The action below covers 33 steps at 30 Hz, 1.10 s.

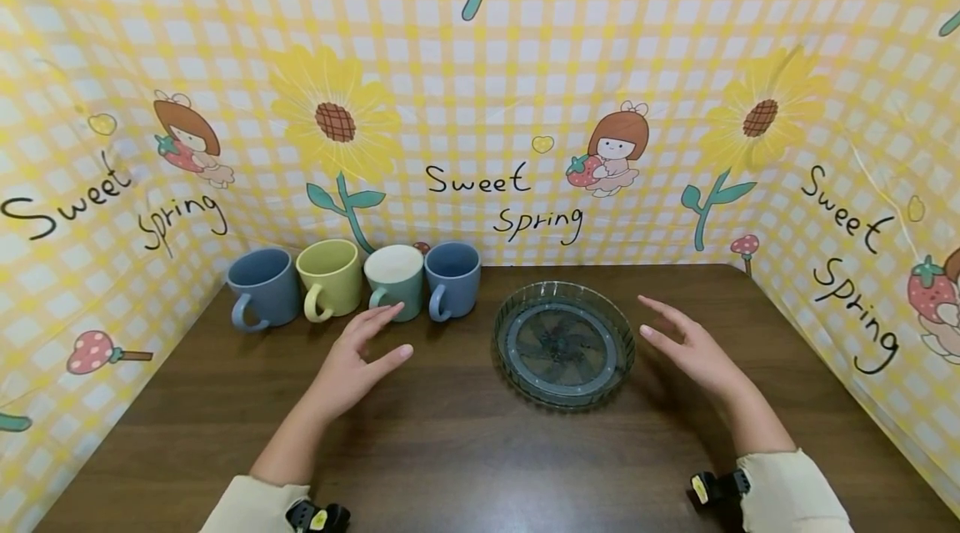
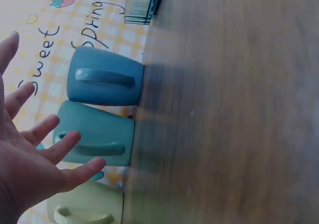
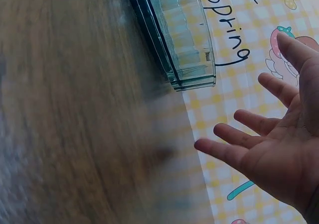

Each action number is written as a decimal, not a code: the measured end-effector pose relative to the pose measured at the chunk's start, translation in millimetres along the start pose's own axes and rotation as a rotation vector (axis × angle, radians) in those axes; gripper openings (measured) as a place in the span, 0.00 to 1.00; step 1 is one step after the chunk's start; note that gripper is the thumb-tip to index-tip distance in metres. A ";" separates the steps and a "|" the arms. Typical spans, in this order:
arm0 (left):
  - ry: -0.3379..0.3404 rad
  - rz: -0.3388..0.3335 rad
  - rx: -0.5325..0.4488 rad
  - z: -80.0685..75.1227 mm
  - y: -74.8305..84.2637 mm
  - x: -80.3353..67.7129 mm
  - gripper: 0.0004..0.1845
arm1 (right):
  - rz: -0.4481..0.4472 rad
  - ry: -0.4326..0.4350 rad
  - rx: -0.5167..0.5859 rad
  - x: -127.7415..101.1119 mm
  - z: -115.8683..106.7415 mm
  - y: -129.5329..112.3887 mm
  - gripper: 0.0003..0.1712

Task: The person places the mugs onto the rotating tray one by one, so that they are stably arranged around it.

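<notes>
Yellow gingham walls the brown surface (image 1: pixel 465 441). Your left hand (image 1: pixel 352 362), fingers spread and empty, hovers just before the green mug (image 1: pixel 395 280); your right hand (image 1: pixel 693 349), equally open, flanks the glass dish (image 1: pixel 564 344). Approach handles squarely.

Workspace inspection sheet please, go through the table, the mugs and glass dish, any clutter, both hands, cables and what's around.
Surface: dark wood-grain table, bare in front of the hands.
Job's things: four mugs in a row at the back left, handles toward the person: blue-grey mug, yellow-green mug, green mug, blue mug. Round ribbed glass dish right of centre, nothing in it.
Clutter: nothing seen.
Hands: left hand open, fingers spread, by the green mug, holding nothing. Right hand open, just right of the dish, apart from it.
Cables: nothing seen.
Surroundings: yellow checked backdrop with sunflowers and "Sweet Spring" lettering on three sides.
</notes>
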<state>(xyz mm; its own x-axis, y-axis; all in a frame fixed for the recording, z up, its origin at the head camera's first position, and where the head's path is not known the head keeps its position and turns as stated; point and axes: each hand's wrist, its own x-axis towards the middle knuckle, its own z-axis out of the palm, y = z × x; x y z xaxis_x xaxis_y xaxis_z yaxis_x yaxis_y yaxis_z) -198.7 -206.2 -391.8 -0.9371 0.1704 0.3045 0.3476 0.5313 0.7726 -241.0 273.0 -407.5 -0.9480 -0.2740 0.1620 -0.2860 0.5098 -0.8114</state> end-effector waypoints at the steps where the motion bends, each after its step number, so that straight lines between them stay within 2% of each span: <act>1: 0.001 -0.001 0.002 1.5 0.2 1.2 0.31 | 0.004 -0.004 0.010 0.5 0.2 0.8 0.32; 4: 0.003 -0.014 -0.012 5.4 -1.3 4.1 0.31 | 0.009 -0.020 0.061 2.7 1.4 4.9 0.32; 6: 0.007 -0.019 -0.023 9.9 -13.0 7.7 0.31 | 0.012 -0.029 0.093 4.0 2.1 7.3 0.32; 13: -0.010 -0.051 -0.086 17.2 -16.3 14.7 0.33 | 0.021 -0.086 0.200 7.4 2.8 12.9 0.33; 20: -0.019 -0.085 -0.113 24.4 -19.4 23.0 0.35 | 0.064 -0.086 0.292 9.9 3.7 14.8 0.34; 23: -0.016 -0.106 -0.143 26.5 -19.5 27.0 0.35 | 0.077 -0.088 0.324 10.7 4.3 15.5 0.35; 30: 0.007 -0.100 -0.192 32.0 -22.7 36.1 0.34 | 0.120 -0.092 0.410 12.9 6.5 15.1 0.36; 33: 0.015 -0.133 -0.193 34.1 -23.0 39.8 0.34 | 0.136 -0.116 0.440 12.9 7.3 14.7 0.37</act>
<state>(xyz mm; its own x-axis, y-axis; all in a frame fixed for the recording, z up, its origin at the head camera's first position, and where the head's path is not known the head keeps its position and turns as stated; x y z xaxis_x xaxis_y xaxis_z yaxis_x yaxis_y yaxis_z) -244.9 -183.4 -416.5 -0.9749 0.0962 0.2006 0.2222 0.3791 0.8983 -256.5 271.0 -421.5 -0.9438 -0.3305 -0.0055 -0.0504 0.1603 -0.9858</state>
